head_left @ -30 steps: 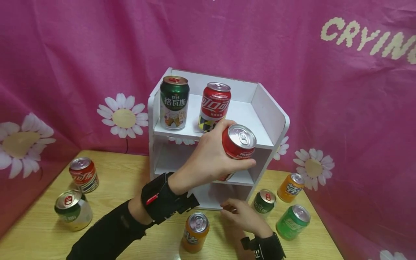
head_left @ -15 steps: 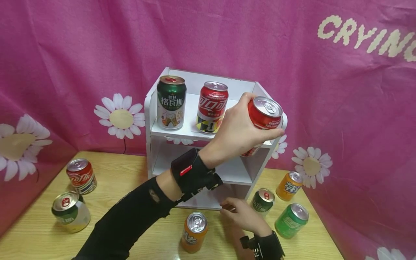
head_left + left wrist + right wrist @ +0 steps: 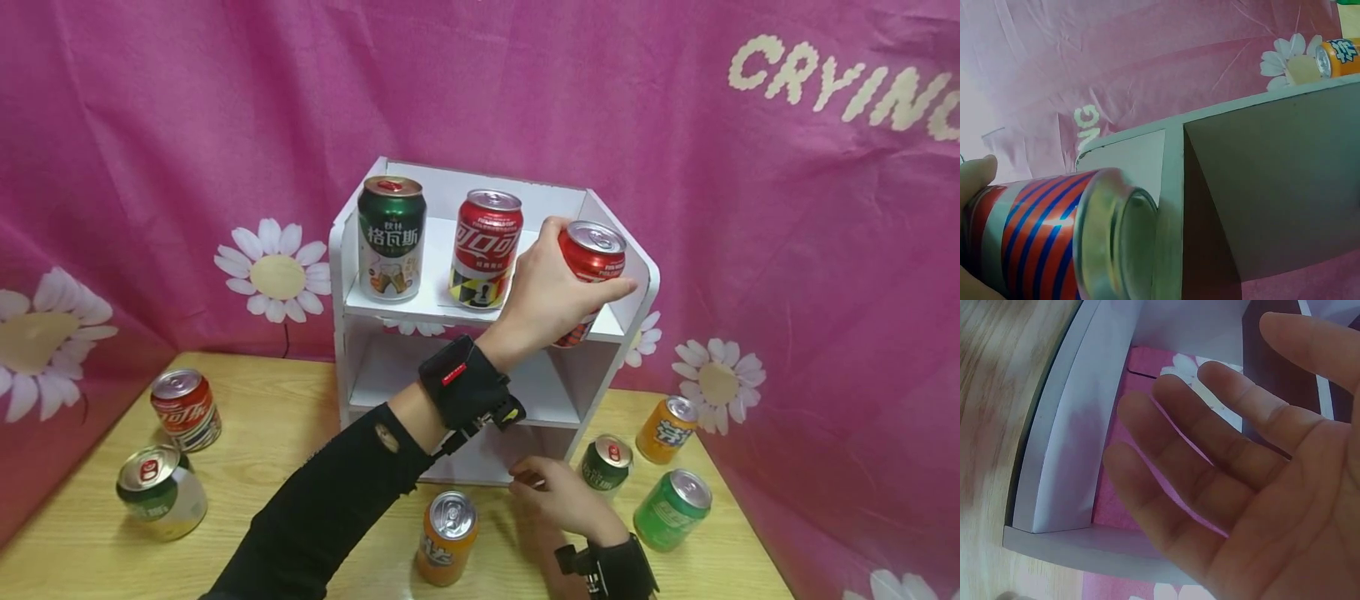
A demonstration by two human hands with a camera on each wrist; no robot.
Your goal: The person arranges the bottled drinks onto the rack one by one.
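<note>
My left hand [image 3: 551, 287] grips a red cola can [image 3: 595, 258] at the right front of the white shelf unit's [image 3: 592, 375] top level. In the left wrist view the striped lower part of that cola can [image 3: 1041, 231] and its base show close to the shelf edge [image 3: 1172, 219]; I cannot tell whether they touch. Left of this hand stand another red cola can [image 3: 486, 250] and a green-and-white kvass can [image 3: 392, 237], both upright on the top shelf. My right hand [image 3: 562, 500] holds nothing near the lowest shelf, its fingers [image 3: 1172, 469] loosely bent.
On the wooden table [image 3: 285, 475], an orange can [image 3: 447, 537] stands in front of the unit. To the right are a dark green can [image 3: 606, 467], a light green can [image 3: 672, 510] and another orange can [image 3: 667, 429]. At left stand a red can [image 3: 186, 410] and a green-white can [image 3: 161, 492].
My left hand has carried the cola can right and up, then slightly back left over the top shelf's front right. The right hand has stayed in place.
</note>
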